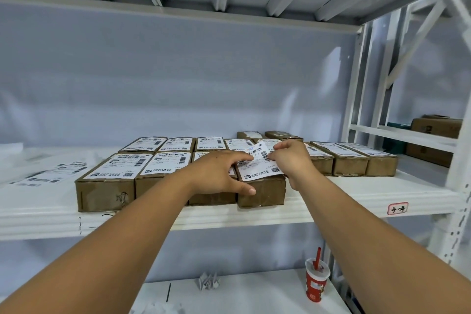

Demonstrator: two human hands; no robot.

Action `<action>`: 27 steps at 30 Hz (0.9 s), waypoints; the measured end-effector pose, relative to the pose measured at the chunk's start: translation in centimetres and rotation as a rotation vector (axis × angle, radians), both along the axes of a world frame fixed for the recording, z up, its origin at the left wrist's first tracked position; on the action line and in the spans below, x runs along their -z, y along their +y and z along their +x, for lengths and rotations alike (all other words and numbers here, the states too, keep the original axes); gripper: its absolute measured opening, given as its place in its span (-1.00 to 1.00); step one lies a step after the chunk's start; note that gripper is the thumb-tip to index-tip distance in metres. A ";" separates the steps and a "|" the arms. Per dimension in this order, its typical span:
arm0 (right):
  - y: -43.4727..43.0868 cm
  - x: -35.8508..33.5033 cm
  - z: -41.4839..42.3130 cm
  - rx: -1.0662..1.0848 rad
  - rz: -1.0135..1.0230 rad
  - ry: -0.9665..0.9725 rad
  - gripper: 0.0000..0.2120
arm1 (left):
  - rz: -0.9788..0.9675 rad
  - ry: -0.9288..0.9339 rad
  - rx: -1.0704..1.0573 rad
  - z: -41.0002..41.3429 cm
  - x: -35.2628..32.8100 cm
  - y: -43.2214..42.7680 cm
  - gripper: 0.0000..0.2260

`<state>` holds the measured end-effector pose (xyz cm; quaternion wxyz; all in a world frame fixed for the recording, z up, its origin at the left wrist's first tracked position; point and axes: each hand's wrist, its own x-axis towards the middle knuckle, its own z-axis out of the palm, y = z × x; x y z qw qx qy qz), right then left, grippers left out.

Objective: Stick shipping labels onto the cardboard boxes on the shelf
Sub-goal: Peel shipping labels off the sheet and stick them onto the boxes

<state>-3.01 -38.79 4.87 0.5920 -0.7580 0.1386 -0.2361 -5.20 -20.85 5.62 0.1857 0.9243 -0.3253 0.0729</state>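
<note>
Left hand [221, 173] is spread out over the box [262, 195], not gripping anything: thumb on its front face, index finger pressing on the label [257, 169]. Right hand [288, 158] pinches the label's far edge, and that end looks lifted off the box top. Labelled boxes [142, 168] sit left of and beyond both hands, with spare labels [48, 173] further left on the shelf [356, 194].

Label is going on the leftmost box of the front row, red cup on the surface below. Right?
Not quite: the head view shows the left hand and right hand laying the label on the rightmost box of the front row. The red cup is on the surface below.
</note>
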 end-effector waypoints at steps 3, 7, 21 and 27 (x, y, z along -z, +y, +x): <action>-0.1 -0.1 0.0 0.018 -0.013 0.002 -0.85 | -0.005 0.018 0.002 0.1 0.0 0.0 -0.30; -0.2 -0.1 0.0 0.027 -0.014 0.013 -0.84 | 0.007 0.012 -0.008 0.3 0.2 0.0 -0.29; 0.2 0.1 0.0 0.076 -0.112 0.011 -0.88 | 0.008 -0.029 -0.006 0.3 0.2 -0.1 -0.40; 0.5 0.1 -0.3 0.111 -0.127 0.031 -0.92 | 0.015 -0.047 -0.018 0.2 0.1 -0.3 -0.50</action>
